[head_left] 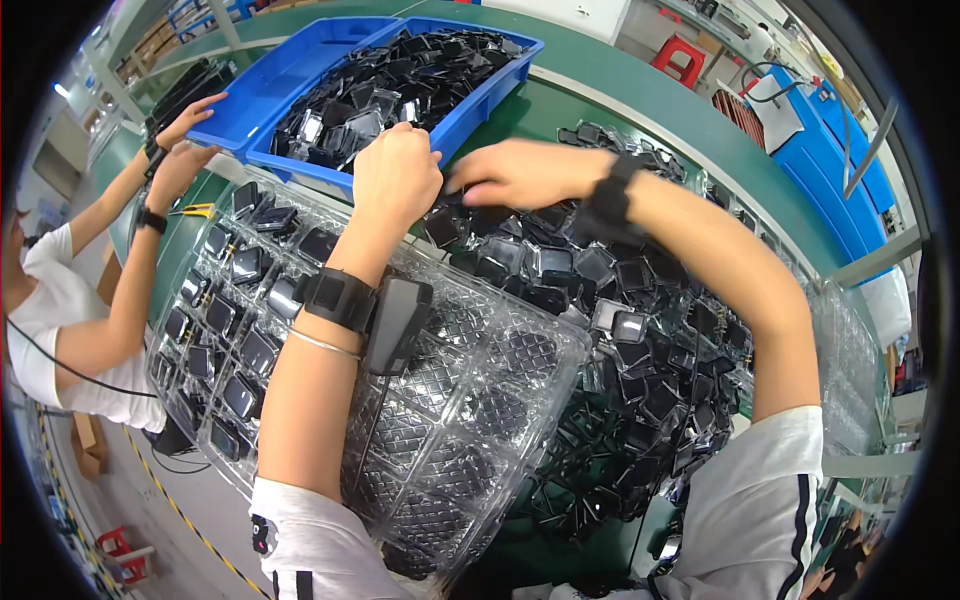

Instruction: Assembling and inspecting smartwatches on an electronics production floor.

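The green tabletop point(640, 110) carries everything, running from nine o'clock round to three. At twelve o'clock stands a blue bin point(470, 105) heaped with small black square parts. A clear plastic blister tray point(470, 400) with rows of pockets lies from eight o'clock toward the centre; its pockets near nine o'clock hold parts, while those near six look unfilled. From the centre to four o'clock spreads a loose pile of black parts point(600, 330).

The left hand point(397, 172) hovers just above centre, at the bin's near wall, its fingers curled together; whether they pinch a part I cannot tell. The right hand point(510, 175), just beside it, reaches flat over the pile's top edge, its fingers stretched and close together, touching the parts.

To do this well, I judge each part should be lifted singly by its edges and seated flat in its own pocket.

At ten o'clock a co-worker's hands point(180, 145) rest at another blue bin.
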`<state>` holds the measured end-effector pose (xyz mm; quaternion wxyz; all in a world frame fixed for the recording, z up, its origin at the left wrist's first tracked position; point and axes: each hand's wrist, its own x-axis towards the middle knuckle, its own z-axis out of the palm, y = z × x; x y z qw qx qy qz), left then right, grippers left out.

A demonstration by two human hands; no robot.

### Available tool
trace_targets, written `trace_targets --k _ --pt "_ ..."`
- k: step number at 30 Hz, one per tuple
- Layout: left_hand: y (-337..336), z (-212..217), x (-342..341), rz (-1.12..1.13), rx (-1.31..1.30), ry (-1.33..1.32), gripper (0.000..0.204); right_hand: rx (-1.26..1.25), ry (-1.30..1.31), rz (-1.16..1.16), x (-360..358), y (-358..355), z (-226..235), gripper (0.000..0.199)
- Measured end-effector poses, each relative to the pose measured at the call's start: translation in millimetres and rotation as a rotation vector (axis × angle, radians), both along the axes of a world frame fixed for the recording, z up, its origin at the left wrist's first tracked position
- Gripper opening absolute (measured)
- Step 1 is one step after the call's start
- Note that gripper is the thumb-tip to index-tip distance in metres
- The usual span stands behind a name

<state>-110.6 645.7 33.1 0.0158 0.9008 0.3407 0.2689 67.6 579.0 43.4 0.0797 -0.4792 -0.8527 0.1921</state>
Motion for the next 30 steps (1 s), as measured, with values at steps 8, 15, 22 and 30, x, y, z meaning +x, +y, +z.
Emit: trace_targets --k 8,15,22,30 --pt "5.2 -2.5 0.3 -0.104 0.063 -0.003 0.017 -0.060 -0.233 0.068 -13.5 -2.8 -11.6 0.038" --pt "8.4 -6.7 -6.9 -0.216 0.079 0.033 0.021 -0.203 -0.396 -0.129 9.7 -34.6 10.9 0.036" --pt "8.7 -6.8 -3.6 -0.233 0.051 0.028 0.021 0.064 -0.246 -0.166 -13.6 -12.3 0.8 0.035" --pt "7.0 -7.2 -0.7 -0.338 -0.029 0.058 0.025 -0.105 -0.301 0.062 -12.5 -28.8 -0.1 0.036"
